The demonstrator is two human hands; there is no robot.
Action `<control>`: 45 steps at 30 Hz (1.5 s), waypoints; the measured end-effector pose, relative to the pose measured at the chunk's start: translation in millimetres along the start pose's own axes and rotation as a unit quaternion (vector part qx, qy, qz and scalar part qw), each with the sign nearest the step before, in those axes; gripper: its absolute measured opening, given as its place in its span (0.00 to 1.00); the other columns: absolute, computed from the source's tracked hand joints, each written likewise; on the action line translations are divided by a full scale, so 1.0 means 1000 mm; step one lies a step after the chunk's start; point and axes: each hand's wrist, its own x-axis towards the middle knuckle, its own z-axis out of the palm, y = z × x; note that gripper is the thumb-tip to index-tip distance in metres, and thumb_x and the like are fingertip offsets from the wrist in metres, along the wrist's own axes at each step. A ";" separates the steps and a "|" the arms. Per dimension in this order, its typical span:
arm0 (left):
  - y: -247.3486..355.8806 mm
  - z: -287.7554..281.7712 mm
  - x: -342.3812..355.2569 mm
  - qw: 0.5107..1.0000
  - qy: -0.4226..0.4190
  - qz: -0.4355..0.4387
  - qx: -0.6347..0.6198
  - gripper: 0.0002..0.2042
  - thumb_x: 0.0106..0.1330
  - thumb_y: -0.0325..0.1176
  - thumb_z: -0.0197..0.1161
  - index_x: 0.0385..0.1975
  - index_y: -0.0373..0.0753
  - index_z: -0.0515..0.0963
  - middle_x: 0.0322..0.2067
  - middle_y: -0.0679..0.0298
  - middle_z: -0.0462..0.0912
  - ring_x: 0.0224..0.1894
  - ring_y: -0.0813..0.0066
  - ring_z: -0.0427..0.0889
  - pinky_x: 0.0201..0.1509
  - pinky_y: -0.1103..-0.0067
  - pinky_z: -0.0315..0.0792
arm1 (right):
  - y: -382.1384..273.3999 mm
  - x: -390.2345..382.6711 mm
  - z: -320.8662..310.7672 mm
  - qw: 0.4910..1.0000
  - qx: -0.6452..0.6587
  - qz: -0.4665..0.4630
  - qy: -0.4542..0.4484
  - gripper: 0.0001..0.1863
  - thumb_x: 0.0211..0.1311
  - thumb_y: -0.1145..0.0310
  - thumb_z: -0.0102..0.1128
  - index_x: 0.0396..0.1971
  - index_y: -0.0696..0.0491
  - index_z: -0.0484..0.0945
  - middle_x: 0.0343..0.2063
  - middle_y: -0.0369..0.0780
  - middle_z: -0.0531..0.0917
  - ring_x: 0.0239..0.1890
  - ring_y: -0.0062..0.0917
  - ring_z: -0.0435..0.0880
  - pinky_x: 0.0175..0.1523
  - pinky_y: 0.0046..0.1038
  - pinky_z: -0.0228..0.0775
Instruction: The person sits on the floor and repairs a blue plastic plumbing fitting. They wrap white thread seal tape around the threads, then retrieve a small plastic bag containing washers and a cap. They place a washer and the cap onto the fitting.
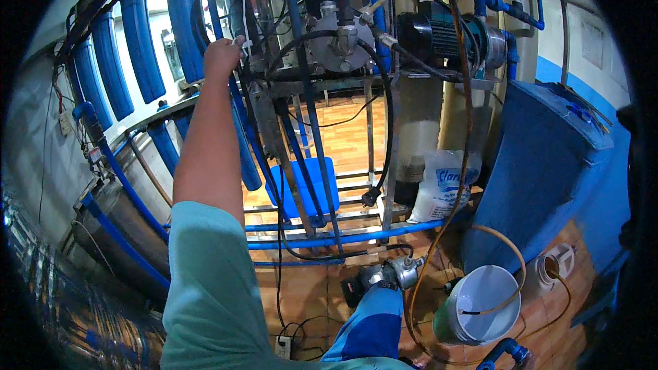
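My left hand (223,60) is raised at the upper left, closed at the edge of a metal frame hung with hoses and cables. Its fingers are curled, and whatever they hold is hidden. A thin white line (244,10) runs just above the fingertips. Beside the hand hang tall blue filter housings (179,17). To its right, a round metal pump head (343,51) with hoses joins the frame, and a dark finned motor (439,34) sits further right. My right hand is out of view.
Blue pipes (356,236) cross low in front. A small metal pump (397,273) is by my knee. A white bucket (488,301) with a hose, a white sack (442,185) and a large blue tank (534,178) stand right. A blue container (305,185) sits behind the frame.
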 end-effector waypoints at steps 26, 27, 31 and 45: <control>-0.028 -0.064 0.053 0.933 -0.160 0.247 0.208 0.23 0.47 0.54 0.71 0.42 0.50 0.85 0.42 0.58 0.84 0.51 0.60 0.80 0.53 0.60 0.73 | -0.006 0.029 0.018 0.969 0.206 0.121 0.054 0.34 0.56 0.59 0.68 0.59 0.53 0.64 0.45 0.49 0.76 0.46 0.43 0.76 0.49 0.43 0.71; -0.016 -0.073 0.043 0.951 -0.153 0.194 0.187 0.23 0.46 0.54 0.72 0.42 0.51 0.85 0.42 0.59 0.84 0.51 0.60 0.80 0.54 0.59 0.73 | 0.011 0.029 0.015 0.983 0.149 0.094 0.055 0.33 0.56 0.59 0.68 0.59 0.53 0.64 0.45 0.49 0.76 0.46 0.43 0.76 0.49 0.43 0.72; 0.051 -0.108 0.019 0.947 -0.188 0.134 0.225 0.22 0.42 0.51 0.75 0.39 0.52 0.85 0.40 0.60 0.85 0.50 0.60 0.81 0.54 0.59 0.74 | 0.077 0.032 0.008 0.998 -0.034 -0.014 0.048 0.32 0.57 0.61 0.67 0.59 0.53 0.65 0.45 0.50 0.77 0.45 0.43 0.77 0.48 0.41 0.73; 0.030 -0.046 0.021 0.994 -0.045 -0.088 0.043 0.13 0.59 0.43 0.62 0.28 0.38 0.84 0.31 0.52 0.85 0.34 0.54 0.86 0.37 0.63 0.79 | 0.152 0.059 0.050 0.960 -0.207 -0.161 0.102 0.30 0.57 0.63 0.67 0.58 0.51 0.68 0.47 0.53 0.78 0.46 0.48 0.78 0.48 0.42 0.74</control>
